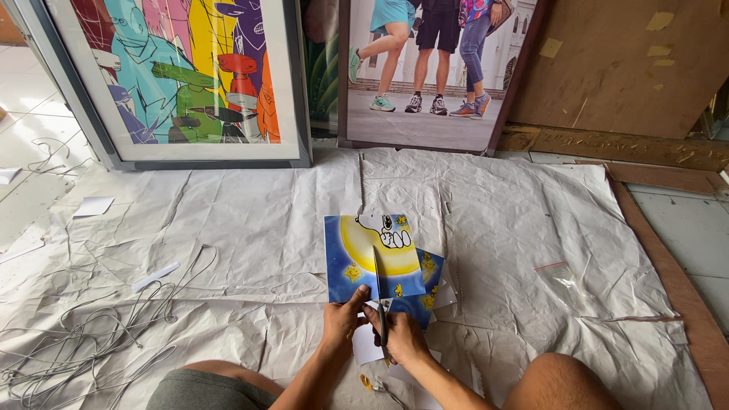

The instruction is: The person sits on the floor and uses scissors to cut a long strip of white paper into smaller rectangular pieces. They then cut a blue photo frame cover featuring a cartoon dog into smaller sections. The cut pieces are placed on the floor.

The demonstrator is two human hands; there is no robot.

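One thin cartoon print [372, 257], blue with a yellow moon, lies on the crumpled white sheet [250, 220] just ahead of my knees; I judge it light, floppy and easy to crease. My left hand [343, 317] pinches its near edge, the safest place to hold. My right hand [401, 334] is closed around scissors [378, 285] whose blades run up across the print, with paper offcuts [366, 345] underneath.
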